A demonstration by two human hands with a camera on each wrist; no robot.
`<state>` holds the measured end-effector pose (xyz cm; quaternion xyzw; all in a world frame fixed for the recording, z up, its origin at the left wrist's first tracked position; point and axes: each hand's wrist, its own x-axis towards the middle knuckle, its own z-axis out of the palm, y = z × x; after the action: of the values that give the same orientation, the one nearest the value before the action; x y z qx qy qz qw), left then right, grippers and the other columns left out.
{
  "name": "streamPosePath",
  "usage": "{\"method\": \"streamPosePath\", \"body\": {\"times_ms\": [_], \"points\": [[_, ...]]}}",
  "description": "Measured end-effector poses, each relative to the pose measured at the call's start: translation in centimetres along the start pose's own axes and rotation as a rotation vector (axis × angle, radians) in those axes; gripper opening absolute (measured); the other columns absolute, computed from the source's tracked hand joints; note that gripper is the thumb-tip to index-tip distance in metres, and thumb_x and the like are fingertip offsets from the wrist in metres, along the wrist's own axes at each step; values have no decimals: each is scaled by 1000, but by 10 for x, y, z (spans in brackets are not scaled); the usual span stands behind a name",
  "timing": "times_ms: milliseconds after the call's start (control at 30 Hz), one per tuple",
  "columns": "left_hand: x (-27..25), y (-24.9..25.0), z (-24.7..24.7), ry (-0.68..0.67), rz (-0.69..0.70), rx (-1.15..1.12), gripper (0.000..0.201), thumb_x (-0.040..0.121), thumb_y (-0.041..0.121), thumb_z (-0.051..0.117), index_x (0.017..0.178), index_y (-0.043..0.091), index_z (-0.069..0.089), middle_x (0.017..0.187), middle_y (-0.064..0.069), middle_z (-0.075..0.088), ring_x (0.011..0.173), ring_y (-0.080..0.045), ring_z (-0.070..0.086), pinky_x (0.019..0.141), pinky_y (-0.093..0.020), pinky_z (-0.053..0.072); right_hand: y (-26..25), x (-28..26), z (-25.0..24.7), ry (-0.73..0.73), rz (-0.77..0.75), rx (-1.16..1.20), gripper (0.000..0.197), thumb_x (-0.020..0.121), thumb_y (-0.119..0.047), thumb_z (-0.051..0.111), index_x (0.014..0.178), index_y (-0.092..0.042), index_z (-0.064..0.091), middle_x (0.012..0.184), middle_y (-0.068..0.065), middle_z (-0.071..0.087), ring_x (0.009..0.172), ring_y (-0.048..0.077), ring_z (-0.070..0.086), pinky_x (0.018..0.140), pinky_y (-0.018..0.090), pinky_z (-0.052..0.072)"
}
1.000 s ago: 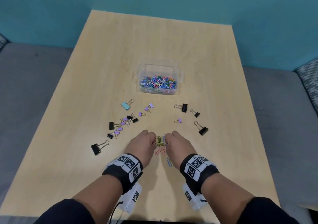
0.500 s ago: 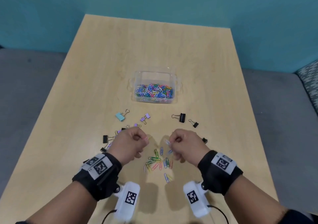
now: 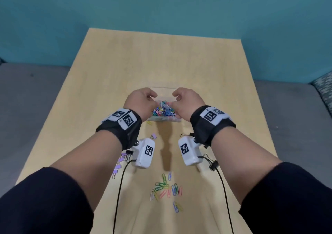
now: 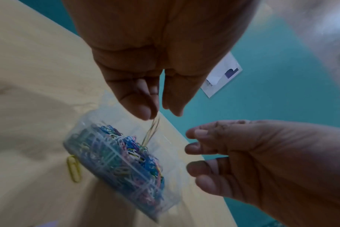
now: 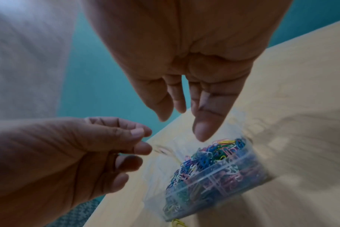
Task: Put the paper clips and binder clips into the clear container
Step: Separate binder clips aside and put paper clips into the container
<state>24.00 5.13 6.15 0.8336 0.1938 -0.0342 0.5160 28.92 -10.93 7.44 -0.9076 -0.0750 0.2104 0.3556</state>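
Dark sleeves (image 3: 45, 197), black wristbands (image 3: 122, 131) with white square-coded tags, and white camera boxes (image 3: 144, 153) trailing black cables (image 3: 118, 194).

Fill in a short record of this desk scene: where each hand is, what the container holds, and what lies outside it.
Container: clear, on the table, heaped with coloured paper clips
Left hand: above the container, blurred paper clip at its fingertips; pinched or dropping, unclear
Right hand: above the container, fingers relaxed, nothing seen in it
Not yet in: loose paper clips, purple binder clips, black binder clip, yellow paper clip beside the container
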Motion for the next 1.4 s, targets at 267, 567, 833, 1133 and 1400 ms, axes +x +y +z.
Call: {"method": "streamPosePath", "body": {"times_ms": [267,567,833,1133,1400], "points": [[-66,-62,10,-157,293,825,20,89,15,47,99,16,64,95,-1,61,91,-27,55,78,-39,48,52,-89,22,-86,-133,-271,30,88,-17,49,114,-14,62,111,10,61,100,29,58,84,35,46],[-62,-76,44,-144,310,1064,40,93,39,42,125,15,46,137,-6,43,125,-28,36,97,-43,35,90,-169,54,-164,-146,-245,29,90,-19,46,116,-21,60,106,-4,57,98,17,56,83,32,45],[-83,-74,55,-265,509,1061,39,93,35,44,128,16,48,135,-3,49,128,-27,38,100,-42,34,96,-198,60,-218,-127,-354,31,93,-20,40,121,-22,54,113,-2,52,106,20,48,86,30,41],[-184,-109,42,-361,673,905,27,74,18,60,101,22,65,103,6,65,85,-20,58,64,-32,50,106,-222,87,-240,-263,-573,52,79,-12,46,130,-17,40,130,0,43,110,28,44,87,37,46],[-205,-123,39,-316,543,806,52,76,16,66,126,16,54,132,-3,54,104,-25,53,85,-35,52,89,-206,94,-317,-345,-674,75,86,-9,43,151,-11,5,160,4,1,144,28,4,114,42,21]]}}
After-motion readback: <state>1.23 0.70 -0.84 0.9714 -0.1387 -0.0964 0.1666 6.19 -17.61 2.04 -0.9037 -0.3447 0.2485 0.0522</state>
